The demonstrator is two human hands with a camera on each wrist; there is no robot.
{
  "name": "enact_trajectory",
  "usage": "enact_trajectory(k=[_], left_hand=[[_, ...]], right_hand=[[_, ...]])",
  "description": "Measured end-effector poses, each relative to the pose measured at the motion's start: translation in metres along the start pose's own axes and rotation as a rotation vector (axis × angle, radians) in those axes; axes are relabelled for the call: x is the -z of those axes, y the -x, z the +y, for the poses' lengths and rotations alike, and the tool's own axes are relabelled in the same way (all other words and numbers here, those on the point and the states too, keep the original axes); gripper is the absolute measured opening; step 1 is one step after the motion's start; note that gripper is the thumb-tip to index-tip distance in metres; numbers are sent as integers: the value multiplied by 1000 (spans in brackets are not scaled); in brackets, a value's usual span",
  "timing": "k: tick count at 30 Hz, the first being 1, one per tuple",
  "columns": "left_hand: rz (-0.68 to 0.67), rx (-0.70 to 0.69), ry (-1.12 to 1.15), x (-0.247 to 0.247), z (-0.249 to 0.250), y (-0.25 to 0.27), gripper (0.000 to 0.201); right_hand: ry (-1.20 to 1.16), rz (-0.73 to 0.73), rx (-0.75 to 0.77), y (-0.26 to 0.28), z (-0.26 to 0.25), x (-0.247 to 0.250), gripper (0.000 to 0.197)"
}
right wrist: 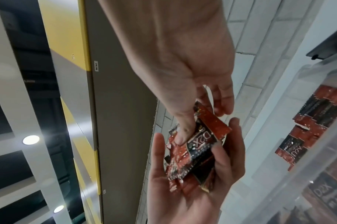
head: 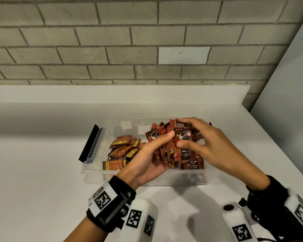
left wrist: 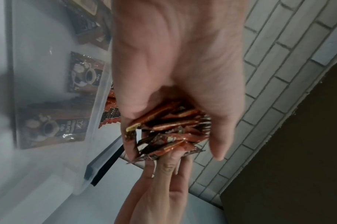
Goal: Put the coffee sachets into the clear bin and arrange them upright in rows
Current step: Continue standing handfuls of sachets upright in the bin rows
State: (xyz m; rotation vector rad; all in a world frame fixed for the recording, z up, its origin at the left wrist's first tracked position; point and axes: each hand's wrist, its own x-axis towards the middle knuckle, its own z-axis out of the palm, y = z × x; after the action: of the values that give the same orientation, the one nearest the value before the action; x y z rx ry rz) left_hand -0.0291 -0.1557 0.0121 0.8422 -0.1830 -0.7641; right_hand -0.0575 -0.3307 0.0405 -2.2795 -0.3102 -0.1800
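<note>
A clear bin (head: 93, 169) sits on the white counter, with red-and-black coffee sachets (head: 122, 149) lying flat in its left half and more (head: 192, 165) at its right. Above the bin both hands hold one bundle of sachets (head: 171, 147). My left hand (head: 152, 154) cups the bundle from below and the left, thumb over its top. My right hand (head: 196, 135) pinches it from the right, thumb on the front. In the left wrist view the bundle's edges (left wrist: 169, 130) show between my left-hand fingers. The right wrist view shows a D2X sachet (right wrist: 200, 142) under my right thumb.
A black and grey lid strip (head: 92, 144) leans along the bin's left edge. A brick wall (head: 147, 41) rises behind the counter, and a pale side wall (head: 287, 75) closes the right. Bare counter (head: 33, 163) lies left of and in front of the bin.
</note>
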Motion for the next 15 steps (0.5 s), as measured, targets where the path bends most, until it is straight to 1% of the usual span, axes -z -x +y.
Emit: enact_trajectory(k=[3,6,8,10,11,13,15], left_hand=[[-129,5,149,7,0,-2,82],[-223,33,190,10,-1,-4,99],[-204,35,189,8,-1,-5,98],[-165,19,183,4,0,-6,91],[-148,12,173,2,1,-7,90],[-122,2,158,1,2,-9,92],[-116,-4,165,3,2,-10,93]], right_hand=[[41,1,-16,-4,-2,1,72],[-49,-19,-7,-7,-2,-1,68],[-192,-24,34,-8,-2,-7,65],[-298,-12,115,-9,-4,-10,52],[-319,-18,131,-8,-6,-10,45],[-309,-56,121,-8,-9,-8,36],[-237,-90,124,-9,-6,-6,27]])
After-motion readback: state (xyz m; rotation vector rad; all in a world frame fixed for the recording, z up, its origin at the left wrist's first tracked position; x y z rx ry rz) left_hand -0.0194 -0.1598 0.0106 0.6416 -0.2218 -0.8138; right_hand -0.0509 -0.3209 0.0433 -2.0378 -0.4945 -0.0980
